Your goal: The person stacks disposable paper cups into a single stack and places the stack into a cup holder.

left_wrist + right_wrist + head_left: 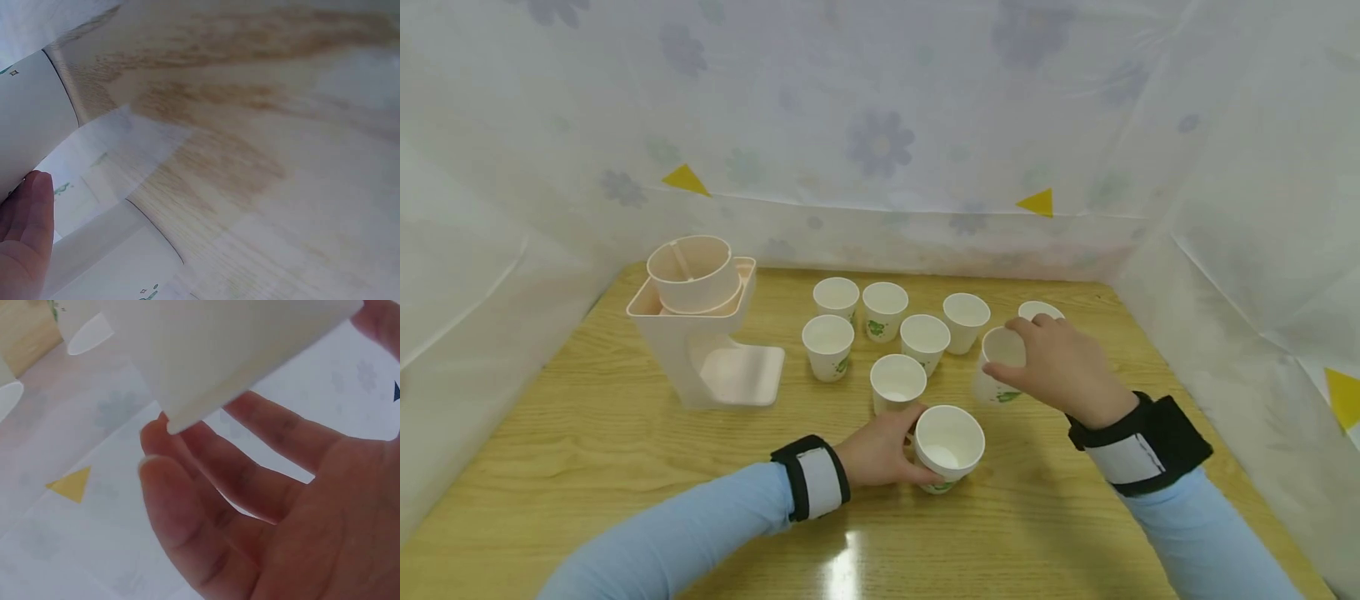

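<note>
Smooth, matt paper-looking cup [950,446] in the left hand [883,450]; left of that hand, a smooth plastic-looking device [681,350]; beneath it, a glossy wood-grained table [625,450]; well beyond, creased plastic-looking sheeting [820,92]

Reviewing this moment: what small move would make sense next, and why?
Probably the right hand should bring its paper cup over the front paper cup and lower it in. It already grips its cup near the rim, while the left hand holds the front one close by, upright with its mouth uncovered.
</note>
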The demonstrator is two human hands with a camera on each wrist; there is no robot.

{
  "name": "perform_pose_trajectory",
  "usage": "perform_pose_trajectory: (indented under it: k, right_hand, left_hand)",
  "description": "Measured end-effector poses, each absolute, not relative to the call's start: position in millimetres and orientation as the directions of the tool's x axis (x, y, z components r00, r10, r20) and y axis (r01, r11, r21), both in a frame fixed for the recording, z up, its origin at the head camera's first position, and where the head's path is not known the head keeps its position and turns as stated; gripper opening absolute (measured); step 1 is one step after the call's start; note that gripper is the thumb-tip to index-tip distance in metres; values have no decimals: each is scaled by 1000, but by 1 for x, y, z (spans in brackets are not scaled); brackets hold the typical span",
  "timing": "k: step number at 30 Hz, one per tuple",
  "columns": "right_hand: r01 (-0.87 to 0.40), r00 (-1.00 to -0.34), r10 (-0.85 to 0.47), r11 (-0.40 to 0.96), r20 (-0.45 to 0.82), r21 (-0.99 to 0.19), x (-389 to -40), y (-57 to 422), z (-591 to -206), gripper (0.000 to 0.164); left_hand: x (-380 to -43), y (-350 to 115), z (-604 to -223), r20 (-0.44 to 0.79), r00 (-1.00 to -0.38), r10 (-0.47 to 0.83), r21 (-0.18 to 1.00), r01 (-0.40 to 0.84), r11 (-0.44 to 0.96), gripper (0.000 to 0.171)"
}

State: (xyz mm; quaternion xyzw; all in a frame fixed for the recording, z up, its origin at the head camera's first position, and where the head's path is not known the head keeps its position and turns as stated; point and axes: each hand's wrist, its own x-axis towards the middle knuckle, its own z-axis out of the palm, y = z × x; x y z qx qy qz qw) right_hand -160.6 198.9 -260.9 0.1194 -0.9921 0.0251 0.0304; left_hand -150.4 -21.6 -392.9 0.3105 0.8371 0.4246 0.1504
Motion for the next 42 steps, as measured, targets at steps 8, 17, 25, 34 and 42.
perform_pose_trajectory:
  k: [8, 17, 25, 34, 42]
  right_hand:
    - [-283, -952, -273, 957, 138, -62, -135, 184, -236, 58]
    - [-367, -914, -352, 930, 202, -37, -115, 169, -229, 55]
    - [-424, -893, -421, 906, 158, 16, -111, 155, -242, 56]
    - [-453, -876, -458, 889, 151, 66, -113, 145, -255, 57]
    - [-450, -873, -466, 884, 145, 128, -112, 141, -263, 56]
  left_hand:
    - [-150, -22, -392, 2, -763, 647, 800, 389, 456, 65]
    - [-150, -22, -392, 2, -757, 653, 814, 381, 439, 64]
    - [-150, -23, -394, 22, -749, 662, 814, 397, 423, 63]
    - [-150, -23, -393, 19, -743, 669, 798, 414, 438, 65]
    - [-151, -23, -393, 5, -737, 676, 818, 392, 422, 76]
